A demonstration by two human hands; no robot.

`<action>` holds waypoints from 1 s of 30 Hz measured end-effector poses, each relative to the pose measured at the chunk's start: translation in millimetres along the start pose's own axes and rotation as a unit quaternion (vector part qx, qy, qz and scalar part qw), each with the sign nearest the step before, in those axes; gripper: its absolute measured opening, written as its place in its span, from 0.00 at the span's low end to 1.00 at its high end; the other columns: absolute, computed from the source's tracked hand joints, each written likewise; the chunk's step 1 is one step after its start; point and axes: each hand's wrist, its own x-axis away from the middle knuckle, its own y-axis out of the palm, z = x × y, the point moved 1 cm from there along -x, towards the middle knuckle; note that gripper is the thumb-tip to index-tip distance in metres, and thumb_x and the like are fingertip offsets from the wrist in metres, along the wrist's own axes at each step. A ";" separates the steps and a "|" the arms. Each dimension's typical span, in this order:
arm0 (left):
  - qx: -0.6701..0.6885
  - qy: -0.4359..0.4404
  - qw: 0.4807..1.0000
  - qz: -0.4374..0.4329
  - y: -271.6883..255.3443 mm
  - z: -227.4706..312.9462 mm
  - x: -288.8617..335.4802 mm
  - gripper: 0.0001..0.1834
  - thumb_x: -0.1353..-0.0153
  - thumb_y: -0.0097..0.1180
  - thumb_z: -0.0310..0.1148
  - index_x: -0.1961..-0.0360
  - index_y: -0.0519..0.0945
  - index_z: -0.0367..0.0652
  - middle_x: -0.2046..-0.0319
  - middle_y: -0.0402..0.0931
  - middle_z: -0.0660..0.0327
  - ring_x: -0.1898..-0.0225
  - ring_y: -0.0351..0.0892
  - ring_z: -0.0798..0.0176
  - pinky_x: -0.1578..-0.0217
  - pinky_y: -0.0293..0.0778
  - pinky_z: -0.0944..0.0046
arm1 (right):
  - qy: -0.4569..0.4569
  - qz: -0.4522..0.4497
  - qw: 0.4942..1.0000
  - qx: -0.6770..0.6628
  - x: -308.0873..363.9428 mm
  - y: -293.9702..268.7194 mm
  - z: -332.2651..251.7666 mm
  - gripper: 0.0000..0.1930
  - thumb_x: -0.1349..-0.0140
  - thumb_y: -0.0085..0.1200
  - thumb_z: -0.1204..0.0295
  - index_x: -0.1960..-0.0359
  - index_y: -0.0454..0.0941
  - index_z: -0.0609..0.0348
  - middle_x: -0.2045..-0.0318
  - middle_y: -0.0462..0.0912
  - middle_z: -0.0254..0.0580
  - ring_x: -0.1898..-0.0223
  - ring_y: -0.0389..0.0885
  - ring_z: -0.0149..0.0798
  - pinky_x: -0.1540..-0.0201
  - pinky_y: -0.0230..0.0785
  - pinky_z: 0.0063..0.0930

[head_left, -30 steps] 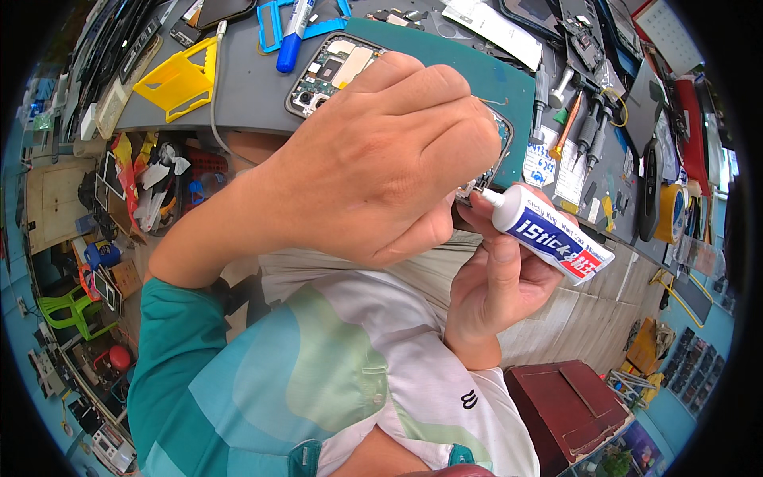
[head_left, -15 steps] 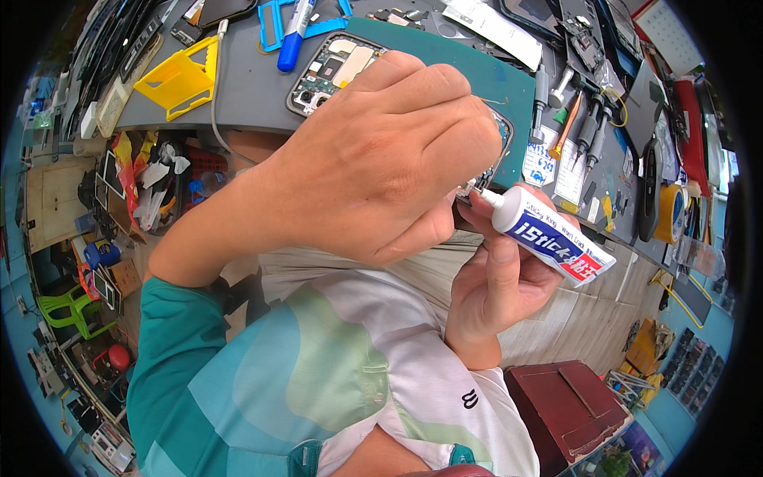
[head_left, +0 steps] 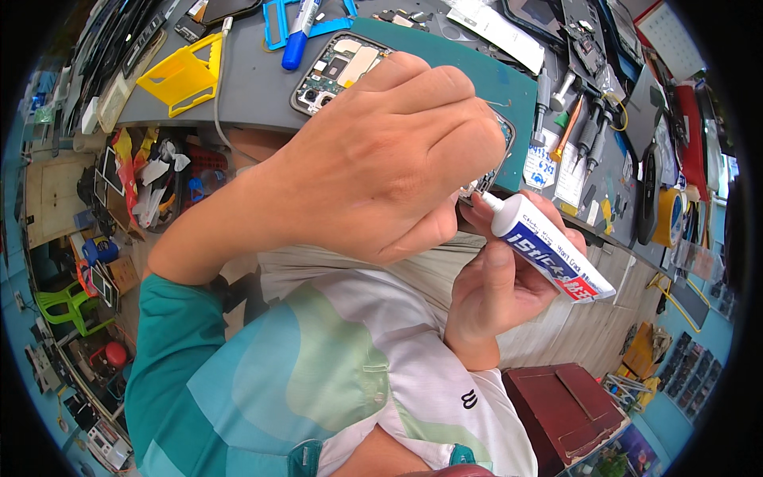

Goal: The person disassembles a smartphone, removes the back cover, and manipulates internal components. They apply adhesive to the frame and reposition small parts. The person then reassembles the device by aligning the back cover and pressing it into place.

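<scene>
An opened smartphone (head_left: 324, 77), its circuit board and camera lenses bare, lies at the table's near edge, partly on a green mat (head_left: 445, 49). My left hand (head_left: 397, 155) covers most of the phone, back upward and fingers curled closed. Whatever those fingers grip is hidden beneath the hand. To its right, my right hand (head_left: 509, 274) holds a white glue tube (head_left: 552, 250) with a blue and red label, thumb on the near side. The tube's narrow nozzle (head_left: 486, 199) points up-left, close to the phone's near right edge; whether it touches cannot be seen.
Screwdrivers (head_left: 584, 135) and paper tags (head_left: 540, 163) lie right of the mat. A blue marker (head_left: 298, 40), a yellow plastic holder (head_left: 181, 75) and a white cable (head_left: 218, 95) are at the left. A roll of yellow tape (head_left: 670, 215) stands far right.
The glue tube has turned a little in my right hand, and its tail end has dipped lower. My left hand has hardly moved.
</scene>
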 end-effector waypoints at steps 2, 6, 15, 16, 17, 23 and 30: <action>0.001 -0.002 1.000 0.000 -0.4 0.2 0.0 0.14 0.53 0.55 0.25 0.62 0.75 0.42 0.46 0.85 0.53 0.47 0.80 0.44 0.48 0.69 0.48 | -0.011 -0.007 1.000 0.026 1.0 -3.5 0.6 0.40 0.38 0.73 0.82 0.32 0.58 0.48 0.38 0.77 0.63 0.36 0.81 0.51 0.36 0.83 0.46; 0.006 -0.009 1.000 -0.018 -1.9 0.6 0.0 0.14 0.53 0.55 0.26 0.62 0.75 0.42 0.46 0.85 0.51 0.47 0.80 0.44 0.48 0.69 0.47 | -0.010 -0.004 0.999 0.030 2.2 -2.4 -0.5 0.39 0.38 0.73 0.82 0.32 0.58 0.48 0.39 0.78 0.62 0.35 0.80 0.51 0.35 0.82 0.47; 0.016 -0.007 0.999 -0.028 -4.8 -0.2 -0.6 0.12 0.49 0.55 0.30 0.62 0.75 0.42 0.44 0.84 0.50 0.46 0.80 0.42 0.47 0.69 0.46 | -0.007 -0.013 1.000 0.025 1.5 -3.0 0.3 0.39 0.38 0.72 0.82 0.32 0.58 0.48 0.39 0.77 0.62 0.35 0.80 0.51 0.36 0.83 0.47; 0.016 -0.005 0.999 -0.027 -4.1 -0.7 -0.5 0.12 0.48 0.55 0.30 0.62 0.75 0.42 0.44 0.84 0.50 0.46 0.80 0.42 0.47 0.69 0.45 | -0.006 -0.012 1.000 0.020 1.6 -2.8 0.4 0.39 0.37 0.72 0.82 0.32 0.58 0.48 0.39 0.77 0.62 0.35 0.80 0.51 0.36 0.84 0.47; 0.016 -0.004 0.999 -0.027 -3.5 -1.1 -0.4 0.12 0.48 0.55 0.31 0.62 0.75 0.42 0.44 0.84 0.50 0.46 0.79 0.42 0.47 0.69 0.45 | -0.005 -0.011 1.000 0.016 1.6 -2.5 0.4 0.39 0.37 0.72 0.82 0.32 0.58 0.48 0.39 0.77 0.63 0.35 0.80 0.51 0.37 0.85 0.47; 0.008 -0.003 0.999 -0.034 -4.1 -0.1 -0.1 0.10 0.46 0.54 0.31 0.62 0.75 0.42 0.44 0.84 0.50 0.46 0.80 0.43 0.46 0.69 0.45 | 0.001 -0.001 1.000 -0.008 0.7 1.9 -0.1 0.38 0.37 0.71 0.83 0.33 0.58 0.49 0.38 0.76 0.65 0.36 0.80 0.52 0.38 0.87 0.50; 0.007 0.001 0.999 -0.033 -3.6 -1.2 -0.2 0.10 0.44 0.54 0.32 0.62 0.75 0.41 0.44 0.84 0.50 0.45 0.80 0.43 0.45 0.69 0.45 | -0.008 -0.023 0.999 0.027 1.3 -5.9 2.5 0.39 0.38 0.71 0.83 0.32 0.58 0.49 0.37 0.76 0.65 0.37 0.81 0.51 0.39 0.87 0.53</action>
